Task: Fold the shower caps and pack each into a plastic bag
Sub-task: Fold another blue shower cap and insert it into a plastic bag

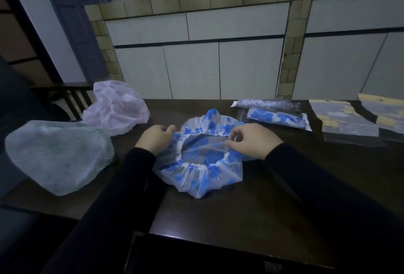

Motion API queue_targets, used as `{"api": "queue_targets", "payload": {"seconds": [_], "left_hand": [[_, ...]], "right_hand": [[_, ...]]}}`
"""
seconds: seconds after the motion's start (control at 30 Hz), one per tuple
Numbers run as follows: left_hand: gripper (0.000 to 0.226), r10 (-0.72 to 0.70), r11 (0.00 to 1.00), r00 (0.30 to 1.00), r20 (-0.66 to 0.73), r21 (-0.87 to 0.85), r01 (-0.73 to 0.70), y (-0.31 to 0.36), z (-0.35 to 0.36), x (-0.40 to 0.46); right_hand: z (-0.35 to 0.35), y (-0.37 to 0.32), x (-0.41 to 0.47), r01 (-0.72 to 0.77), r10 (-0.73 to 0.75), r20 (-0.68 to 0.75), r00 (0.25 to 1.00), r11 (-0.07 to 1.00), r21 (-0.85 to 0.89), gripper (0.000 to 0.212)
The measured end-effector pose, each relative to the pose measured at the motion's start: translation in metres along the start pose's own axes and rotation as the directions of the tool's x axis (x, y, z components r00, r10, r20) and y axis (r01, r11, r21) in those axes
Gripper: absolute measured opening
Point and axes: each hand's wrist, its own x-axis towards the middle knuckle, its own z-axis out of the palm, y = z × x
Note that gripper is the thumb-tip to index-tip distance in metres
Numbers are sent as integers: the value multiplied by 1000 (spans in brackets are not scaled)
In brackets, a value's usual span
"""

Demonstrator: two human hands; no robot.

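A blue-flowered shower cap lies open side up on the dark table, its elastic rim forming a ring. My left hand grips the rim at its left side. My right hand pinches the rim at the right. A pale green cap and a pink cap lie loose at the left. Two packed bags sit at the back: one with a blue-flowered cap, one with a grey-white cap.
Flat plastic bags with yellow headers lie at the table's right. White cabinet doors stand behind the table. A dark chair back is at the left rear. The table's near edge runs below my arms.
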Motion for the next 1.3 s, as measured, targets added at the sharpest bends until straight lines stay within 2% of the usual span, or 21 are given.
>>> {"api": "queue_targets", "payload": {"seconds": [0.07,0.13,0.2,0.27,0.33,0.4,0.47,0.53,0.6,0.7,0.8,0.87,0.93,1.0,1.07,1.17,1.23,1.3], "left_hand": [[43,-15,998,988,151,-58,24,0,-3,7],[35,7,995,955,297,-101,24,1,-13,7],[22,56,965,892,449,-253,66,2,-22,6],[9,94,873,865,493,-458,166,5,-23,3],[10,92,809,882,462,-551,204,5,-18,2],[10,131,773,898,420,-611,172,4,-9,3],[5,117,732,944,309,-669,128,1,0,5],[13,36,772,992,117,-634,47,-4,8,8],[18,-26,805,1000,8,-593,26,-9,9,5],[36,-95,765,995,15,-639,83,-15,4,4],[30,-124,783,992,-11,-616,91,-14,5,2],[24,-92,812,995,29,-577,92,-12,6,3],[20,-60,796,995,79,-598,95,-8,2,2],[24,-56,802,998,16,-594,54,-6,0,7],[20,-8,851,999,-45,-524,-17,-5,-1,11],[16,-27,884,995,-100,-467,-23,-13,3,21],[16,-114,915,970,-213,-403,19,-26,5,28],[14,-131,945,957,-258,-326,41,-34,6,31]], "right_hand": [[-1,-6,3,-18,18,107,994,1000,1,27],[-5,-7,5,-1,2,198,980,1000,-2,36],[-6,-6,7,33,-34,252,967,999,9,44],[-4,-5,7,62,-58,282,958,998,-6,47],[-3,-8,4,59,-39,293,955,997,-59,54],[-3,-12,1,53,-23,278,960,993,-101,56],[-4,-14,-1,28,4,253,967,992,-124,54],[-5,-14,-2,-11,42,234,971,991,-134,49],[-6,-14,-1,-42,71,228,971,991,-130,45],[-5,-16,0,-58,88,225,970,989,-135,45],[-4,-16,1,-64,96,212,973,986,-154,46],[-3,-15,0,-47,85,206,975,982,-183,46],[-1,-14,0,-14,55,174,983,973,-230,48],[3,-13,0,17,19,137,990,966,-260,51],[5,-12,0,47,-15,127,992,965,-256,55],[3,-9,0,30,16,192,981,972,-234,73],[3,-7,3,1,55,232,971,972,-235,66],[3,-7,6,-2,61,231,971,969,-248,54]]}}
